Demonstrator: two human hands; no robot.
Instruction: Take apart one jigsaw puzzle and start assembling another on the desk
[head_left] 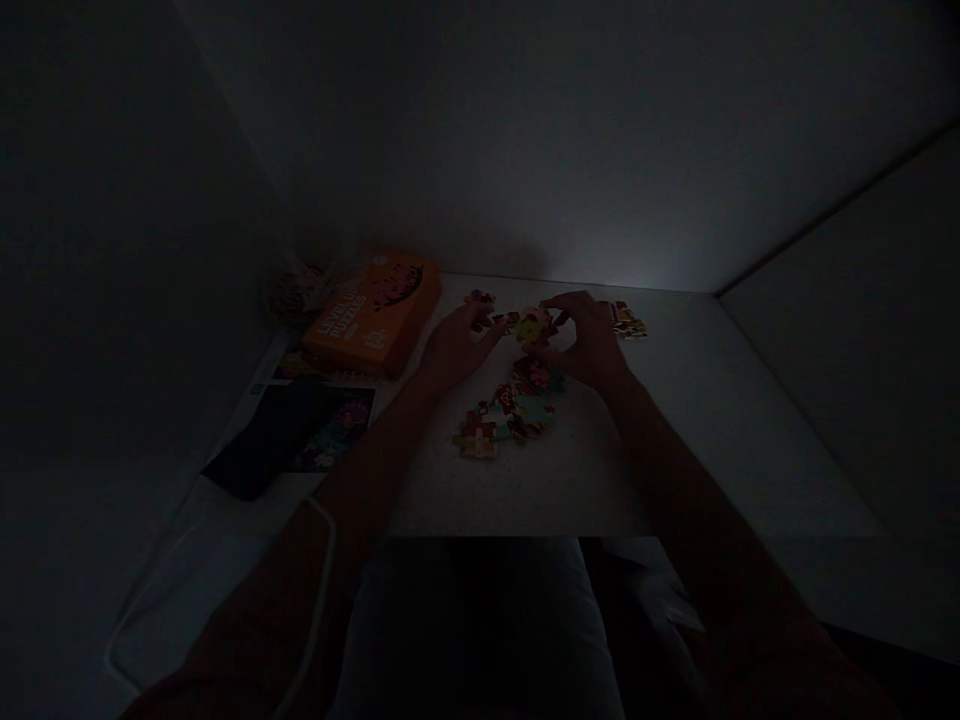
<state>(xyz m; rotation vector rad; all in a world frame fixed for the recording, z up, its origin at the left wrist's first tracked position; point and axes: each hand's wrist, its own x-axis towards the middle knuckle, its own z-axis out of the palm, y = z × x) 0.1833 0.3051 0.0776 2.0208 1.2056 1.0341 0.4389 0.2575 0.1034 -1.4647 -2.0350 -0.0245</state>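
Note:
The picture is very dark. My left hand [459,347] is over the table with thumb and fingers curled in, pinching at the edge of a small reddish puzzle piece [507,321]. Opposite it, my right hand [592,343] has its thumb and fingertips around a joined yellow-green and pink puzzle piece [529,330]. Just below that hand lies a dark puzzle piece with a pink figure [539,374]. Nearer me is a loose heap of several puzzle pieces [504,415]. Fine detail at the fingertips is hard to make out.
An orange puzzle box [367,318] stands at the left, with a clear plastic bag [298,288] behind it. A dark phone-like object [266,440] lies on a printed picture sheet [341,425]. More puzzle pieces [628,320] lie beyond my right hand. White walls [570,160] enclose the table.

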